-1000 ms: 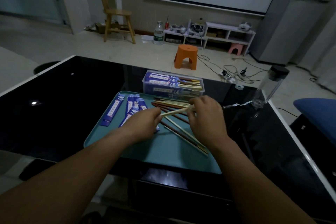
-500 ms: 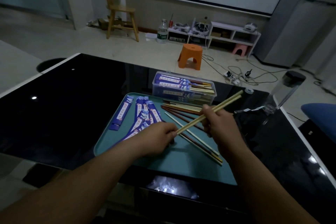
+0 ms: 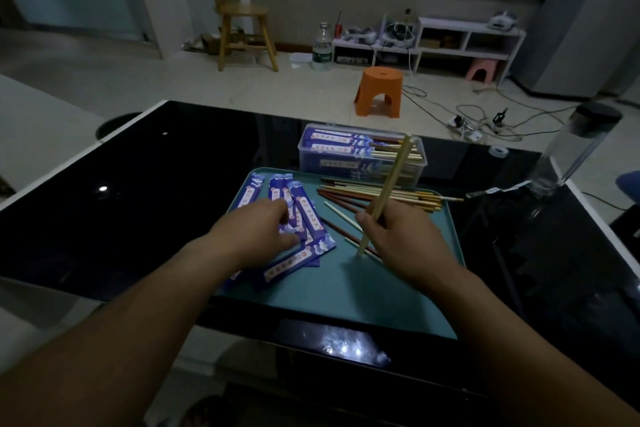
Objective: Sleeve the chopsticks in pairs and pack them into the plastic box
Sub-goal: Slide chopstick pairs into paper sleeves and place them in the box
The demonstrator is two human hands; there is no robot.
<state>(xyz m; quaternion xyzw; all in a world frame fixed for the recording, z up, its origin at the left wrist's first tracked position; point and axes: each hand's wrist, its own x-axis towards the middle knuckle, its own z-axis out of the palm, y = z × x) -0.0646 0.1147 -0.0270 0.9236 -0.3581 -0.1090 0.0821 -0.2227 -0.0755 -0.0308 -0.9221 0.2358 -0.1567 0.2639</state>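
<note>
A teal tray [image 3: 346, 291] lies on the black glass table. My right hand [image 3: 401, 239] grips a pale pair of chopsticks [image 3: 391, 180] nearly upright, their lower tips standing on the tray. My left hand [image 3: 256, 236] rests on a fan of blue paper sleeves [image 3: 304, 215], its fingers touching them. Loose pale and dark-red chopsticks [image 3: 374, 196] lie across the tray's far right. Behind the tray stands a clear plastic box [image 3: 308, 159] holding several sleeved pairs.
A clear bottle with a black cap [image 3: 575, 149] stands at the table's right edge, a tape roll [image 3: 498, 150] near it. On the floor beyond are an orange stool [image 3: 379, 90], cables and a wooden chair [image 3: 242, 21].
My right hand has swung the pale chopsticks from a slant to nearly upright, tips down on the tray. My left hand has moved left onto the blue sleeves.
</note>
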